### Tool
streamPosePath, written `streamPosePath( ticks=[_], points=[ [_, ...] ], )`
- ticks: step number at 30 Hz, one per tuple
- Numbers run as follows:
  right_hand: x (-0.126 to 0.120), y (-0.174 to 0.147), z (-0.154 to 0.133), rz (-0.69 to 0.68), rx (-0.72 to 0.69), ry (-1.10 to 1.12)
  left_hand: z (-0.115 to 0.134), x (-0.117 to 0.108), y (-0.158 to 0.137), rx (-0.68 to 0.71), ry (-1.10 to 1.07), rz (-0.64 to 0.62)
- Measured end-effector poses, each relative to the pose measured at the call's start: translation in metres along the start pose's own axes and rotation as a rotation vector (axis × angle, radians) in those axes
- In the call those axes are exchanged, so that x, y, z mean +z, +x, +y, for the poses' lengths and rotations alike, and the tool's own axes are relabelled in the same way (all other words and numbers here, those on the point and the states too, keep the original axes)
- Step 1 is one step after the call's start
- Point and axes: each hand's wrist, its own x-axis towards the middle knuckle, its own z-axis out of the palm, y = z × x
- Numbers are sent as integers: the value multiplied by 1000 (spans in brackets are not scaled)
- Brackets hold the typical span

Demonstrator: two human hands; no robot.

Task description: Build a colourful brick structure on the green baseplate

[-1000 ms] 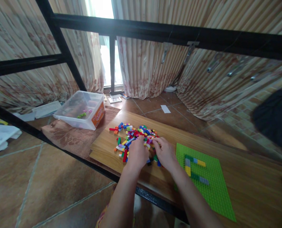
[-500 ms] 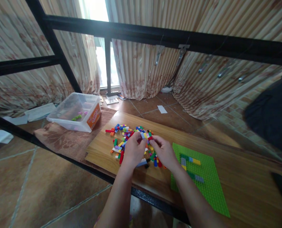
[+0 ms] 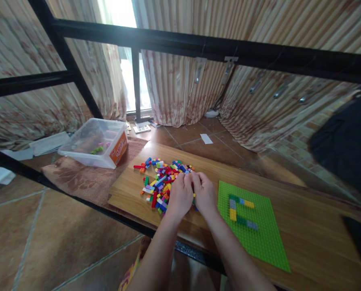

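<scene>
My left hand and my right hand meet over the near right side of a pile of small coloured toy bricks. Both are closed, fingertips pressed together around a few joined toy bricks. The fingers hide nearly all of that piece; only bits of colour show between them. To the right of my right hand lies a green studded baseplate. On it, a row of green, blue-grey and yellow bricks forms a shape like an angular C.
The wooden board carries the pile and baseplate. A clear plastic box with a few pieces inside stands at the left on a brown cloth. Black metal bars cross in front of the curtains. A dark flat object lies far right.
My hands have drawn together and turned inward, covering the joined bricks that showed between the fingertips before. My right forearm has moved off the baseplate's left part. The view has shifted slightly.
</scene>
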Motion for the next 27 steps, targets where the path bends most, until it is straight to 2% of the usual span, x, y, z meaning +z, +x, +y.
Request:
streamPosePath(
  ticks=[9,13,15,18,22,25,27],
  points=[
    [15,4,26,42,110,261,-4,10,2,-161,44,141],
    [15,4,28,112,159,248,-4,14,-2,-202,-31,177],
    [11,5,26,144,141,96,-2,13,-5,-213,9,167],
    [5,8,19,147,77,-274,3,11,-8,-231,148,139],
    [5,11,12,11,139,-677,7,11,-9,-249,298,81],
    [7,10,11,-73,201,-822,5,13,-10,-195,379,59],
    [7,9,11,-101,191,-852,4,13,-11,-159,422,42]
  ],
)
